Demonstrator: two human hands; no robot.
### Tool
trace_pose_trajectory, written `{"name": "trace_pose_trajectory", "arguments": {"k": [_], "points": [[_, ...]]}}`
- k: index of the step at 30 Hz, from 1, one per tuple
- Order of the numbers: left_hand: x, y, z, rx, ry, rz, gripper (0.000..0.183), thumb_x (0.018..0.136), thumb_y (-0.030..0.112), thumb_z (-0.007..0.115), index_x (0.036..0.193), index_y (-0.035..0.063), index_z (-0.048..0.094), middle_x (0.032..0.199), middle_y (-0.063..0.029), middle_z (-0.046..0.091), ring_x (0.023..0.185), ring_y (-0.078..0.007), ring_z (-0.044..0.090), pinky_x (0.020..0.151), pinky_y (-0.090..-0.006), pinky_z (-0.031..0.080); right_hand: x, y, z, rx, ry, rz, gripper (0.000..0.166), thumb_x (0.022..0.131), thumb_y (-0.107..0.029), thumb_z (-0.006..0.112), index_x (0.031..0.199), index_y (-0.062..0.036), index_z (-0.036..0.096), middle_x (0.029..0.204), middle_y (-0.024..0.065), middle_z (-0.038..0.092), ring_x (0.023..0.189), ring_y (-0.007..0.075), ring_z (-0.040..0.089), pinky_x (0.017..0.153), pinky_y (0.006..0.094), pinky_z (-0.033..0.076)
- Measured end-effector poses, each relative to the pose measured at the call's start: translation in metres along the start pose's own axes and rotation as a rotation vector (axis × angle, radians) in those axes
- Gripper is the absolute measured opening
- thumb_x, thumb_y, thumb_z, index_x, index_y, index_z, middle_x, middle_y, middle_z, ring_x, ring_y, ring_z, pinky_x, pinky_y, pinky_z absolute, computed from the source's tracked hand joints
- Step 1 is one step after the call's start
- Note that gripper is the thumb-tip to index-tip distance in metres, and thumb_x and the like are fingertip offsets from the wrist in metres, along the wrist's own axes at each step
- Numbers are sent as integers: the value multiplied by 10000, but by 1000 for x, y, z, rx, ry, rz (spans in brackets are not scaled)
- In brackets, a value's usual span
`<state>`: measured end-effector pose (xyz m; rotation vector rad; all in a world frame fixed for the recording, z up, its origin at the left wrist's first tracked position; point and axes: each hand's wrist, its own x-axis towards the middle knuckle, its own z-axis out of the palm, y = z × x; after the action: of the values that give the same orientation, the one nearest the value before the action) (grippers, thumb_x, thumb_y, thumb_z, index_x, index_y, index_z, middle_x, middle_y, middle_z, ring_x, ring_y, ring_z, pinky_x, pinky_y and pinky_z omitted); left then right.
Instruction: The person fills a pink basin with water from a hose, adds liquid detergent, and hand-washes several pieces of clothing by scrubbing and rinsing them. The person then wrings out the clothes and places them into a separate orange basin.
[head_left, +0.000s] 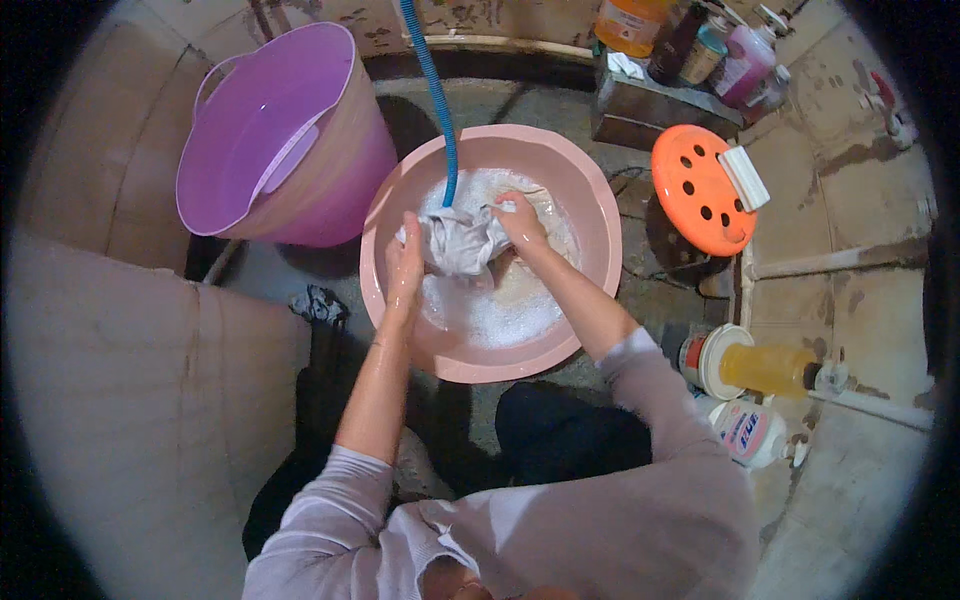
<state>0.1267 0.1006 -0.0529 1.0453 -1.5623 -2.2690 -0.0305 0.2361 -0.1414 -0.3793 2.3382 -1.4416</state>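
A wet white cloth (459, 244) is stretched between my two hands above a round pink plastic basin (517, 367). My left hand (406, 259) grips its left side, fingers partly hidden by the fabric. The cloth's upper right edge is pinched in my right hand (519, 220). Beneath lies soapy water with white foam (517, 322), and a beige cloth (529, 283) is partly sunk in it on the right. A blue corrugated hose (433, 90) comes down from the top, and its lower end is right behind the white cloth.
A purple flexible tub (352, 180) stands at the left of the basin. To the right is an orange stool (686, 180) with a white bar (744, 178) on it. Several bottles stand on a low block (660, 109). A yellow bottle (766, 369) and a white pump bottle (754, 433) are by the right wall.
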Motion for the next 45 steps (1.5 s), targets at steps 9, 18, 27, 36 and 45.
{"name": "trace_pose_trajectory", "arguments": {"k": [9,18,27,36,45], "points": [[27,-126,-28,295,401,91,874,867,446,665,1360,-174,296,1404,-253,419,1254,-382,447,1071,-391,356,-75,35,51,-836,-539,-795,392,810,-266,651,1157,-84,631,1244,193,573,1069,375,600,899,474,478],[-12,-35,-37,-720,-343,-440,792,861,630,575,1335,11,436,1258,-158,553,1135,-319,568,990,-451,464,-143,-120,34,-386,-512,-607,323,795,-270,638,1036,-58,666,1006,232,654,963,383,633,861,480,486],[18,-76,-25,-880,-423,-343,416,977,423,521,1143,54,616,987,-97,670,877,-250,640,807,-410,536,-132,-110,29,-338,-283,-303,475,942,-476,457,1008,-67,689,975,228,677,918,387,657,794,474,511],[3,-35,3,-302,-75,-72,635,877,381,707,1331,-8,493,1250,-102,592,1127,-193,568,937,-349,474,-24,-10,-9,426,-224,403,383,942,-386,541,1107,-43,585,1024,189,633,986,302,622,851,390,473],[19,-60,-47,322,483,-152,738,880,283,681,1428,-28,298,1387,-226,458,1246,-330,484,974,-388,439,-77,-51,-9,-656,-337,-143,577,770,-180,710,1283,-105,459,1267,265,467,1068,447,577,923,511,481]]}}
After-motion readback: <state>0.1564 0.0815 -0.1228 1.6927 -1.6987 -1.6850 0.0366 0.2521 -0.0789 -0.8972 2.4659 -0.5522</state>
